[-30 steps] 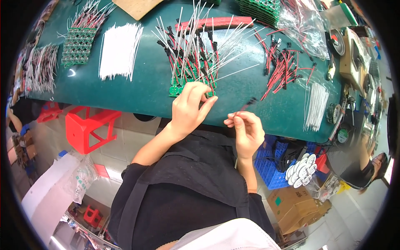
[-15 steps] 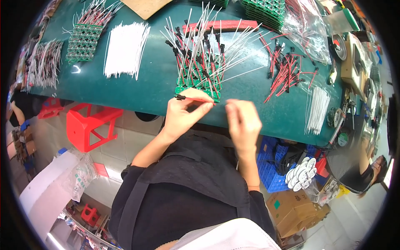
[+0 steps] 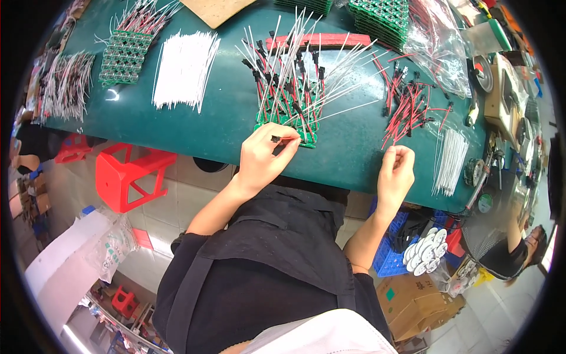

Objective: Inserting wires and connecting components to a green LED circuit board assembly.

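My left hand pinches a short red-and-black connector lead, its black plug sticking out between thumb and fingers. The hand is at the near edge of a green circuit-board panel. Many white wires and red-black leads with black plugs stand up from this panel. My right hand is at the near end of a loose pile of red connector leads. Its thumb and fingers are closed at the tips of the pile, and what lies between them is too small to make out.
White wires lie in a bundle on the left and a smaller bundle on the right. A wired board panel and a stack of green boards stand farther back. Behind the middle panel lies a red bar.
My right hand has moved right, from beside the board panel to the pile of red leads. My left hand stays at the panel's near edge, still pinching the lead, whose plug has turned slightly.
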Demonstrator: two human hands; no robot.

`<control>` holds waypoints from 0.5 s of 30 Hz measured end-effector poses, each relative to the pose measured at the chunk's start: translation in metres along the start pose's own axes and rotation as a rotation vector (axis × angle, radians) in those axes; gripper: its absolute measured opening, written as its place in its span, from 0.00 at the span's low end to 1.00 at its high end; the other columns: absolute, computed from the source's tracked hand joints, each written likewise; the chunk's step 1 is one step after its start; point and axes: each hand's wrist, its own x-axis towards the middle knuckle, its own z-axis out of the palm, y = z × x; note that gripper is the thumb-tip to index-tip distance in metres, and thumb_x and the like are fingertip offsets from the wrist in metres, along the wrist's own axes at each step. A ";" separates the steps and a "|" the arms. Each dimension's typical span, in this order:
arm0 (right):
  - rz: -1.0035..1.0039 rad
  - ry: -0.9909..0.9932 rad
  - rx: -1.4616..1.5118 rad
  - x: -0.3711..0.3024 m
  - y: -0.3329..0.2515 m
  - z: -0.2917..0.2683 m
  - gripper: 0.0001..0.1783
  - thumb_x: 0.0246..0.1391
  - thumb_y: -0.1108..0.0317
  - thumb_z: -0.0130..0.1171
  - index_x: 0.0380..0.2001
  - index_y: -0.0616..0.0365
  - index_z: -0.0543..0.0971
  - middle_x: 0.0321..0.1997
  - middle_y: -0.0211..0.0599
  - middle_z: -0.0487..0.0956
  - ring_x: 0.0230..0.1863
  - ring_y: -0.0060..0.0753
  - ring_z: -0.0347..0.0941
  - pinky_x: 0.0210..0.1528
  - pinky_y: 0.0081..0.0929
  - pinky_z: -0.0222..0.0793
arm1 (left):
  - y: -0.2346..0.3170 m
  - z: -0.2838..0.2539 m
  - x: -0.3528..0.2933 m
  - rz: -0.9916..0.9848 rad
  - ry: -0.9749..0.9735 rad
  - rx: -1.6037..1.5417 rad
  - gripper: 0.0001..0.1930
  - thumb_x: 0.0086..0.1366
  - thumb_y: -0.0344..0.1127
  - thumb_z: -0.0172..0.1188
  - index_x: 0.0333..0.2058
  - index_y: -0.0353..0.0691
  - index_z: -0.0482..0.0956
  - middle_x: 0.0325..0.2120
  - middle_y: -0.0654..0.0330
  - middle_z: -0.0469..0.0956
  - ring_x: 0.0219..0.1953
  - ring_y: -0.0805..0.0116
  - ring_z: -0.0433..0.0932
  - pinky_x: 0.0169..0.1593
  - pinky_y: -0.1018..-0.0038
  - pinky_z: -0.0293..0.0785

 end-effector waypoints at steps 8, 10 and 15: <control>0.185 -0.033 0.963 -0.013 -0.006 -0.009 0.04 0.68 0.70 0.46 0.40 0.59 0.68 0.22 0.38 0.74 0.17 0.24 0.69 0.17 0.19 0.65 | -0.004 0.006 -0.003 0.128 0.065 0.109 0.08 0.50 0.22 0.67 0.27 0.40 0.77 0.24 0.61 0.77 0.26 0.63 0.77 0.32 0.71 0.73; 0.195 -0.016 1.087 -0.018 -0.008 -0.008 0.04 0.68 0.70 0.46 0.41 0.59 0.67 0.20 0.37 0.72 0.16 0.26 0.67 0.16 0.19 0.63 | -0.004 0.007 -0.004 0.142 0.081 0.122 0.09 0.50 0.22 0.67 0.27 0.40 0.76 0.24 0.62 0.77 0.26 0.63 0.77 0.31 0.71 0.73; 0.124 -0.107 1.246 -0.025 0.001 -0.004 0.07 0.67 0.70 0.49 0.44 0.60 0.70 0.24 0.37 0.73 0.21 0.26 0.68 0.19 0.18 0.63 | -0.005 0.005 -0.002 0.186 0.054 0.147 0.08 0.51 0.21 0.68 0.29 0.37 0.77 0.25 0.61 0.79 0.27 0.65 0.78 0.31 0.73 0.74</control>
